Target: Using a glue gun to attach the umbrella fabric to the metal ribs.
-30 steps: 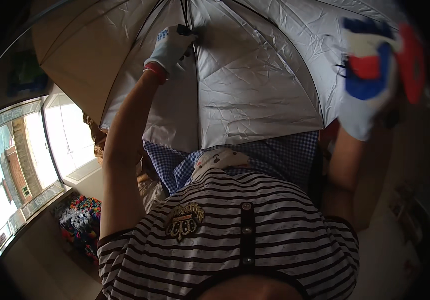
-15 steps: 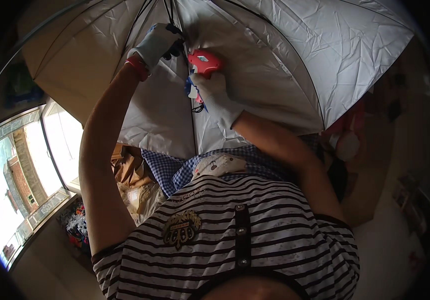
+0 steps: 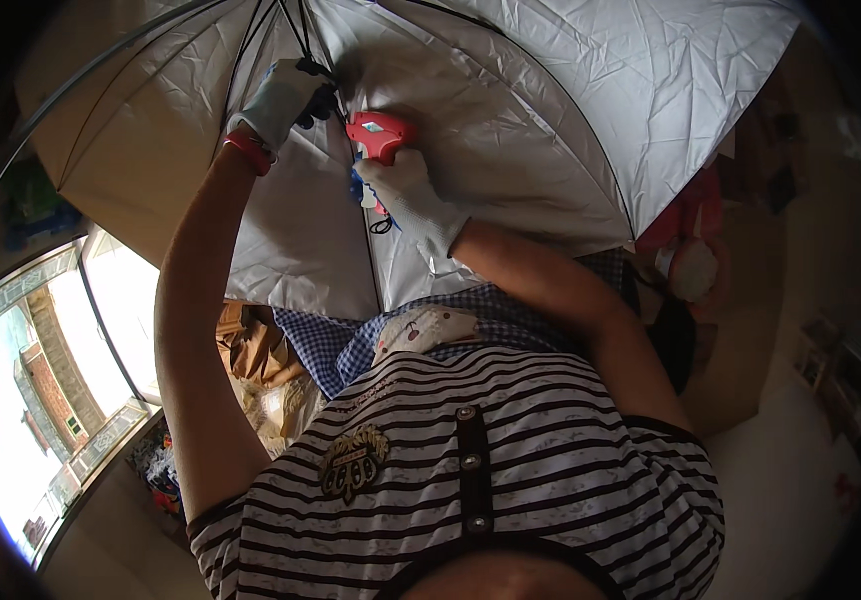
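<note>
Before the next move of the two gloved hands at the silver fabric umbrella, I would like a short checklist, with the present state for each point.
1. White fabric gloves on both hands: ok.
2. Red plastic gun-shaped tool held in right hand: ok.
3. Silver fabric umbrella spread out before the body: ok.
4. Left hand well away from the tool's front: not ok, they are close together.
5. Left hand's grip firm: cannot tell, dark shadow there.
</note>
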The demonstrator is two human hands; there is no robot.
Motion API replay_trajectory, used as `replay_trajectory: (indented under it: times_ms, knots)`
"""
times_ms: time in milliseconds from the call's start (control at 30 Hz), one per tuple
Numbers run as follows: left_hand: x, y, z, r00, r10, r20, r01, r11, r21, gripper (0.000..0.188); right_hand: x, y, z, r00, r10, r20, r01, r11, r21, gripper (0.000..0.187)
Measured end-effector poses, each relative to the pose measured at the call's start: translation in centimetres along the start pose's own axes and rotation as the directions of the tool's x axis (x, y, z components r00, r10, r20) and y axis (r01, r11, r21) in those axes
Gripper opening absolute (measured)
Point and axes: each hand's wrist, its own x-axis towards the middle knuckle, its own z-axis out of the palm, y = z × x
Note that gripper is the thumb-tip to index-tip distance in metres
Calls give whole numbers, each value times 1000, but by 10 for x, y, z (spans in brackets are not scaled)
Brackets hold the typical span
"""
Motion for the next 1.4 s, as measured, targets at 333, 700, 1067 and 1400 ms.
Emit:
replay_trajectory:
  times_ms: [333,700,1067,1400]
  knots:
    - [9,-7,-6,986,-166,18,167,979,-120,20,10,-6,-18,988,107,113,-119,987,109,22]
    - [5,-5,-16,988,-102,114,120,978,-172,21,28,13,-20,966,171,194,-228,918,324,28]
    - [2,3,-18,985,-55,161,96,961,-258,21,52,21,-28,909,168,382,-305,891,336,22]
    - [6,14,-86,992,-130,2,125,960,252,22,46,-23,-25,907,-336,255,347,938,4,34]
